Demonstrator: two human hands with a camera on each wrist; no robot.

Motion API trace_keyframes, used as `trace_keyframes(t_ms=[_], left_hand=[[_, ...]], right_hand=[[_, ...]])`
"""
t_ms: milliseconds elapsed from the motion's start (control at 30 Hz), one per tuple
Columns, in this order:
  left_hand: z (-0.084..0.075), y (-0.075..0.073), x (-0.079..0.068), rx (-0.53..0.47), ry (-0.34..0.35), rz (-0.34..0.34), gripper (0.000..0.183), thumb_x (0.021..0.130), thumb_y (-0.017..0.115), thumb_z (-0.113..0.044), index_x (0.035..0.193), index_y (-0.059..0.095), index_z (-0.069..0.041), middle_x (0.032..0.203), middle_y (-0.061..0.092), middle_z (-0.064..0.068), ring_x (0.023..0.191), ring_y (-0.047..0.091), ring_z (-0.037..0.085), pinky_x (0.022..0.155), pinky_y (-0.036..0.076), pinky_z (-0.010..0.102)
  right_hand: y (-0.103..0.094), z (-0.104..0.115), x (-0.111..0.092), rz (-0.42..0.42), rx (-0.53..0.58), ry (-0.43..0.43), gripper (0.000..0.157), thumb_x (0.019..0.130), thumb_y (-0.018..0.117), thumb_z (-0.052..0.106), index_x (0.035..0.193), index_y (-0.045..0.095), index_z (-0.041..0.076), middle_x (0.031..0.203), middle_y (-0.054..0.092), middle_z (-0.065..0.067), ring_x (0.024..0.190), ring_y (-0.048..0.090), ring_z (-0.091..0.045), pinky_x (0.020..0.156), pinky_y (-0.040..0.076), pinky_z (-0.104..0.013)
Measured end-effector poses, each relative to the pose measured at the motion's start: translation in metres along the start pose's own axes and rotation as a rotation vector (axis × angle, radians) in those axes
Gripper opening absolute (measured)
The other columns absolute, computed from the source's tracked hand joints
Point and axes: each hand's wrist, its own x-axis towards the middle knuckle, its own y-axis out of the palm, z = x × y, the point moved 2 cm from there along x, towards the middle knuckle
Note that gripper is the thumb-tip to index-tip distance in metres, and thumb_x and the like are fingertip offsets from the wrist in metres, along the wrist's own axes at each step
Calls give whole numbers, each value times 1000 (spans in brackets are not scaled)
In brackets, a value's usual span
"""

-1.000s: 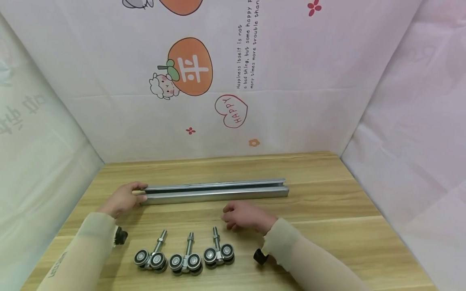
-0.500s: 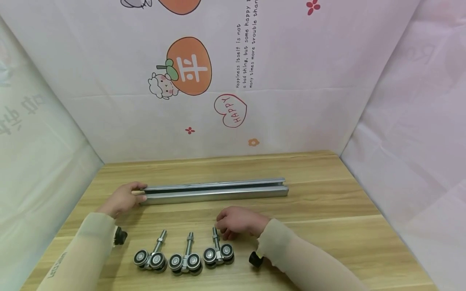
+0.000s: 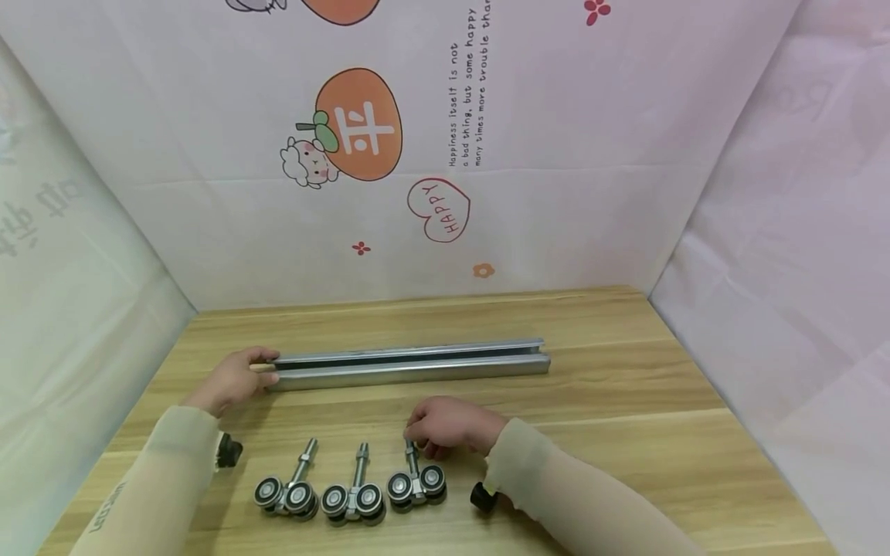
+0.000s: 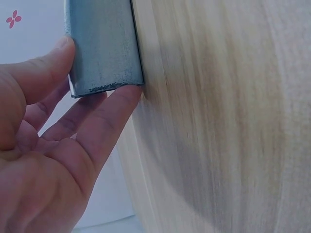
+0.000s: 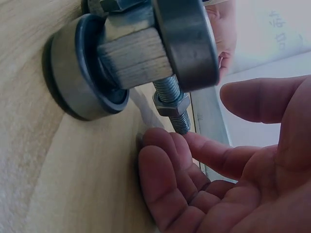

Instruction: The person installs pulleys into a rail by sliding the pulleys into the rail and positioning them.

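Note:
In the head view a long silver metal rail (image 3: 410,375), with a slot along its top, lies across the table. My left hand (image 3: 232,382) holds its left end, thumb at the near side. The left wrist view shows that thumb (image 4: 51,65) against the rail's side and a finger touching its end edge. My right hand (image 3: 452,425) is at the rightmost roller trolley (image 3: 433,480), a set of wheels with a threaded bolt and nut. In the right wrist view its fingertips are right at the tip of the bolt (image 5: 167,90), the thumb (image 5: 257,99) apart from it.
Two more roller trolleys, a middle one (image 3: 354,502) and a left one (image 3: 285,494), lie in a row near the front of the wooden table (image 3: 626,432). A printed white cloth (image 3: 556,154) hangs behind the table, with white sheets on both sides.
My right hand has moved left and slightly toward me, from open table to the bolt tip of the rightmost roller trolley. The left hand stays at the rail's end.

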Motion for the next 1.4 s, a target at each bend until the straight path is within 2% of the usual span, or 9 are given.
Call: trace_keyframes(t_ms=[300, 633, 800, 1067, 1400], left_hand=[[1, 0, 4, -4, -15, 9, 55, 98, 65, -14, 147, 43, 1, 148, 37, 31, 109, 56, 33, 82, 52, 42], [1, -1, 0, -7, -28, 5, 55, 99, 64, -13, 147, 42, 1, 148, 36, 32, 102, 58, 31, 80, 52, 41], [0, -1, 0, -4, -28, 3, 55, 99, 64, -14, 147, 42, 0, 148, 36, 32, 101, 59, 30, 79, 52, 40], [2, 1, 0, -14, -30, 2, 54, 100, 63, -13, 148, 42, 0, 148, 35, 32, 99, 59, 30, 79, 52, 42], [0, 1, -2, -4, -41, 1, 53, 99, 63, -13, 147, 43, 1, 147, 35, 33, 106, 56, 33, 82, 52, 43]], right_hand=[[-1, 0, 1, -7, -38, -8, 12, 93, 68, 19, 88, 68, 8, 83, 65, -10, 69, 63, -24, 63, 53, -40], [1, 1, -1, 1, 7, -24, 14, 92, 69, 19, 85, 68, 7, 80, 64, -10, 65, 59, -22, 60, 49, -37], [0, 0, 0, 0, 14, -25, 15, 92, 67, 20, 87, 67, 7, 81, 66, -10, 69, 66, -26, 64, 54, -41], [1, -2, 1, 33, 123, 16, 15, 94, 66, 20, 95, 66, 6, 82, 68, -15, 73, 69, -34, 63, 57, -45], [4, -4, 0, 61, 186, 50, 17, 91, 69, 18, 88, 69, 1, 85, 69, -16, 74, 70, -35, 57, 56, -37]])
